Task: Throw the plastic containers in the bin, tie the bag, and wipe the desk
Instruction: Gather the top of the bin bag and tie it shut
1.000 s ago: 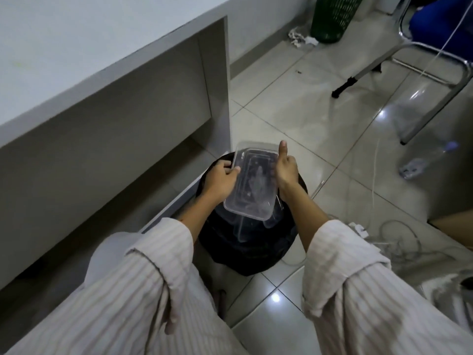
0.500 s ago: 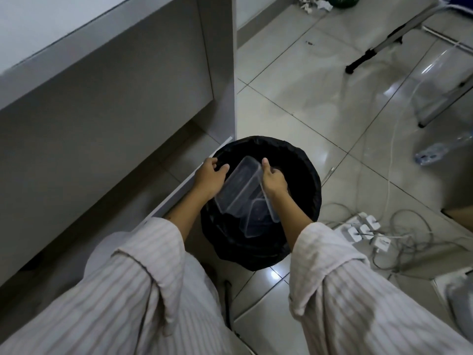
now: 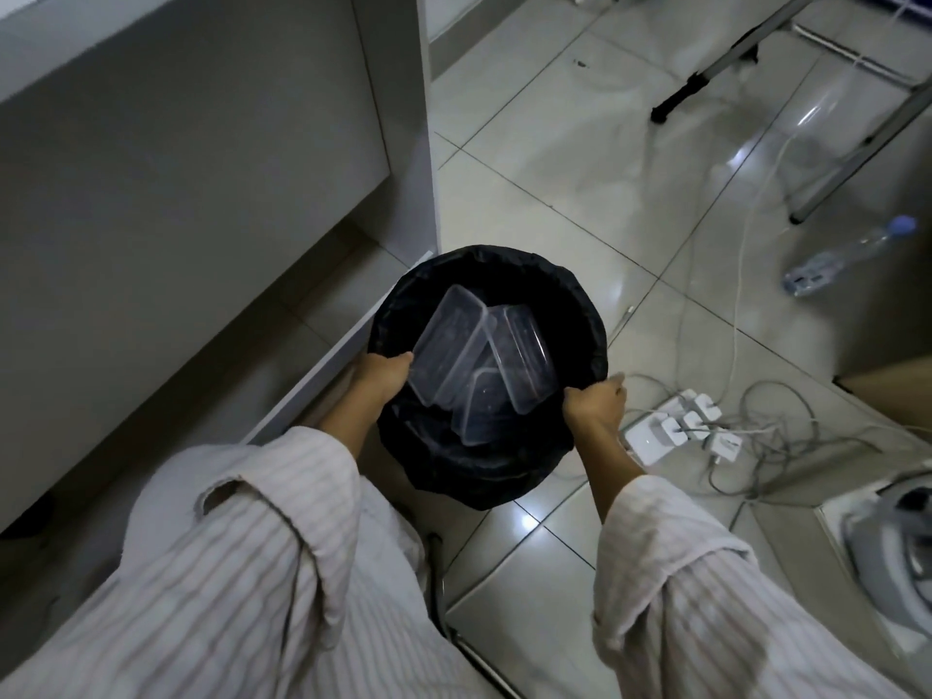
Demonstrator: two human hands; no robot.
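Containers (image 3: 479,360) sit in the bin, tilted, between my hands. Left hand (image 3: 381,378) and right hand (image 3: 595,403) each grip the bag (image 3: 580,315) rim, fingers curled over it.

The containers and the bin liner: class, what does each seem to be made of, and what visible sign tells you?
Containers: seemingly clear, rigid plastic with a glossy finish; the dark liner shows through their walls.
Bin liner: likely thin black plastic film; it gathers in wrinkles around the rim and has a faint sheen.
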